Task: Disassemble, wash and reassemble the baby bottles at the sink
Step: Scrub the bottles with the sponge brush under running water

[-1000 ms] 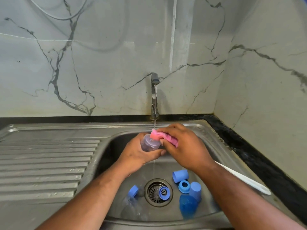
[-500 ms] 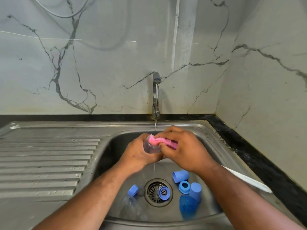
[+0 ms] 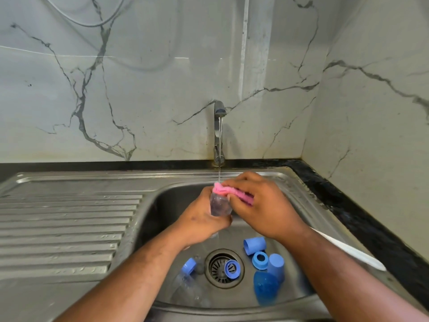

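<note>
we hold the clear bottle (image 3: 219,205) roughly upright over the sink (image 3: 162,205), its top just under the thin stream from the tap (image 3: 219,110). our left hand (image 3: 202,219) is wrapped round the bottle's lower body, fingers curled. our right hand (image 3: 260,205) pinches a pink sponge (image 3: 229,192) and presses it over the bottle's top end. we judge this to be the scrubbing step, with reassembly not yet begun.

the likeliest trouble is grip. the plastic is wet and probably slick, and the right hand pushes sideways against a one-handed hold. a hard twist could shoot the bottle down onto the loose parts below.

those parts are the second worry. a blue ring (image 3: 230,268) sits on the drain (image 3: 224,268), where it could slow the run-off. two blue caps (image 3: 254,245) (image 3: 276,263), a blue collar (image 3: 260,260) and a blue dome cover (image 3: 265,290) crowd together just right of the drain, so a dropped bottle would scatter them.

a second bottle (image 3: 188,287) lies near our left forearm; its collar seems to be on, so we could easily overlook it.

the white brush (image 3: 348,251) rests on the sink's right rim, close by our right forearm, and a swing of that arm might knock it off.

the sponge covers only the outside and top, so the inside may stay unwashed.
</note>
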Motion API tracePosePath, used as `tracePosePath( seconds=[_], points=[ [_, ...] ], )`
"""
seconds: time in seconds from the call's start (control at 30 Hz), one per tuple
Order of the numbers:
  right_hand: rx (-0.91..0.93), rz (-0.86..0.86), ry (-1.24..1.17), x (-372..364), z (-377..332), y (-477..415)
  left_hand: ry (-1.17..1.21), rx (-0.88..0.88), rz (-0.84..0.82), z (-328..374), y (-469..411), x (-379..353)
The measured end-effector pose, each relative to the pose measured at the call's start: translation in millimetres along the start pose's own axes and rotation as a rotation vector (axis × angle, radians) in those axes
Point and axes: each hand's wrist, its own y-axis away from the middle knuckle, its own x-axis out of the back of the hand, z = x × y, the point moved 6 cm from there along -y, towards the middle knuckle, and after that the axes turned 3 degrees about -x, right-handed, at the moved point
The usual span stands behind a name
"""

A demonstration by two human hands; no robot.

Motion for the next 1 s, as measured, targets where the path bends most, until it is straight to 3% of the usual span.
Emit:
tracePosePath(
  seconds=[0.1, 0.33, 0.5, 0.7, 1.0],
  points=[
    [0.031, -0.053, -0.027, 1.2, -2.1, -0.1, 0.041, -0.017, -0.101, 3.1, 5.9, -1.5],
    [0.019, 0.052, 0.015, 13.1, -4.0, 0.8, 0.269, 0.074, -0.047, 17.1, 10.1, 4.7],
    [-0.031, 0.168, 0.079, 21.4, 0.0, 0.7, 0.657, 0.200, -0.084, 23.1, 14.2, -1.3],
    [0.024, 0.166, 0.063, 15.0, -13.5, 5.4, 0.693, 0.120, -0.010, 23.4, 13.5, 5.9],
    [0.055, 0.216, 0.137, 11.6, -22.8, 9.7, 0.801, 0.190, 0.100, 22.9, 12.8, 5.2]
  ],
)
